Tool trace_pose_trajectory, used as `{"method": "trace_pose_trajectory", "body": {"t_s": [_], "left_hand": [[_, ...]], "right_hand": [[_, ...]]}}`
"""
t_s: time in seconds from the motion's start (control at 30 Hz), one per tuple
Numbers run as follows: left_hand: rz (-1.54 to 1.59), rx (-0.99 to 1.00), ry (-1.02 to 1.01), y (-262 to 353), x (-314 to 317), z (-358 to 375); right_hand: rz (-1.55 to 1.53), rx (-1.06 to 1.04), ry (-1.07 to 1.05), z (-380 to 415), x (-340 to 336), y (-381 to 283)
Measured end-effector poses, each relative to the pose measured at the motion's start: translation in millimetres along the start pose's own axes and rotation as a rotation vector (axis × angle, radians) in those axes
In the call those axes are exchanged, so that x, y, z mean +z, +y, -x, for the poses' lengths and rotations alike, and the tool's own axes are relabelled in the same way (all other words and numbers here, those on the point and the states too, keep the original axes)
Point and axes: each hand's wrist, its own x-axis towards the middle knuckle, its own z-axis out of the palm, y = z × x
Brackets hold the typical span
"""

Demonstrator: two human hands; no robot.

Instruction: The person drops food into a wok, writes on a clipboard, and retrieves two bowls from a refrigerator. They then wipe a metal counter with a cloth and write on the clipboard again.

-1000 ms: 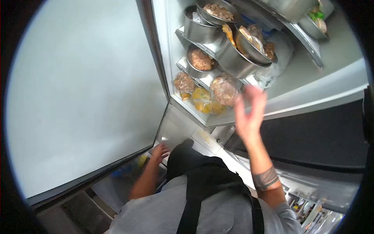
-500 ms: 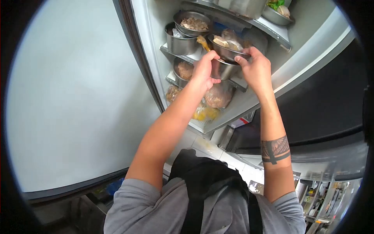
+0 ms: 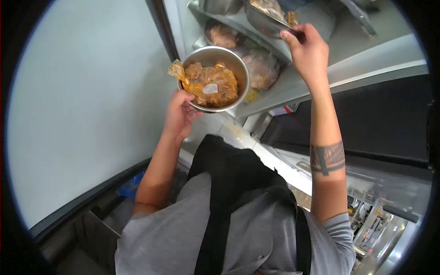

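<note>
My left hand (image 3: pixel 179 114) grips a round steel pot (image 3: pixel 243 75) by its near rim, thumb over the edge and fingers underneath. Inside lies a knotted plastic bag of orange-brown food (image 3: pixel 224 82) with a small white label (image 3: pixel 210 88); its twisted end pokes over the left rim. Up at the fridge shelf, my right hand (image 3: pixel 309 57) pinches the rim of a steel bowl (image 3: pixel 261 20), which holds pale food in plastic. The pot is out in front of the shelves, tilted so that its inside faces me.
On the lower fridge shelf (image 3: pixel 270 39) level are a bowl of bagged meat (image 3: pixel 223 36) and another bagged lump (image 3: pixel 262 68). The open fridge door (image 3: pixel 91 114) stands at my left. A black surface (image 3: pixel 366 114) is at the right, with tiled floor (image 3: pixel 229 130) below.
My left hand has drawn the pot out from beneath the bowl, toward me and to the left. My right hand still holds the bowl, now higher in view.
</note>
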Motion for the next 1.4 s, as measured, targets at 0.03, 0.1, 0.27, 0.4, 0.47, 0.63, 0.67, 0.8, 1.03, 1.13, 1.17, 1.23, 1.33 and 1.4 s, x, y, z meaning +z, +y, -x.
{"method": "trace_pose_trajectory", "body": {"t_s": [0.03, 0.1, 0.27, 0.4, 0.47, 0.63, 0.67, 0.8, 1.03, 1.13, 1.17, 1.23, 1.33, 1.4], "left_hand": [[0.008, -0.003, 0.051, -4.9, -12.5, 1.3], [0.015, -0.017, 0.121, -12.0, -36.9, -0.7], [-0.084, 0.062, 0.189, -30.0, -92.9, -31.1], [-0.181, -0.008, 0.217, -47.5, -133.8, -55.4], [-0.162, -0.053, 0.229, -71.0, -148.2, -53.8], [-0.063, -0.185, 0.122, -128.4, -144.8, -39.3], [-0.044, -0.220, 0.082, -133.3, -137.5, -37.1], [0.003, -0.228, 0.023, -149.9, -104.6, -42.1], [-0.045, -0.125, 0.019, -133.8, -68.8, -42.4], [-0.118, -0.103, -0.026, -115.1, -55.5, -32.5], [-0.159, -0.091, -0.064, -111.2, -52.3, -28.4], [-0.170, -0.097, -0.099, -105.1, -40.5, -20.2], [-0.158, -0.113, -0.148, -110.3, -29.1, -13.2], [-0.129, -0.124, -0.162, -115.1, -25.2, -13.5]], "right_hand": [[0.063, -0.084, 0.006, -1.9, 18.6, 10.2], [0.149, -0.144, 0.037, -9.9, 48.7, 37.0], [0.134, -0.036, 0.013, 0.6, 55.9, 49.6], [0.121, -0.142, 0.012, 5.9, 66.1, 78.4], [0.101, -0.131, 0.046, 20.5, 65.4, 79.8], [-0.036, -0.095, 0.118, 52.7, 43.1, 52.9], [0.007, -0.105, 0.113, 55.0, 38.7, 47.2], [0.208, -0.162, 0.139, 62.8, 43.3, 32.9], [-0.214, -0.006, -0.654, 127.2, 58.0, -0.3], [-0.202, -0.087, -0.824, 160.9, 85.5, -5.1], [-0.267, -0.075, -0.849, 169.5, 92.8, -6.2], [-0.173, -0.184, -0.907, 185.8, 106.0, -5.1], [-0.019, -0.167, -0.834, 199.7, 115.2, -7.8], [0.164, -0.098, -0.929, 187.8, 105.8, -19.0]]}}
